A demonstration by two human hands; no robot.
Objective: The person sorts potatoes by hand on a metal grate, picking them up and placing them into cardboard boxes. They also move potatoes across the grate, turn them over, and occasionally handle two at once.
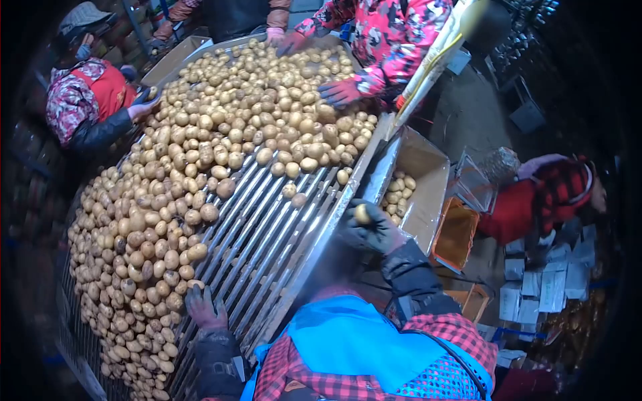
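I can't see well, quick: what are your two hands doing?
Left hand: open, fingers spread, touching the potatoes.
Right hand: closed on a potato.

the person's left hand [204, 309], in a dark glove, lies low and flat with fingers spread, palm down, its dark sleeve running back toward the body. the right hand [371, 230], also in a dark glove, is raised higher with the arm bent at the elbow, fingers curled closed around a small round object, dark padded sleeve behind the wrist.
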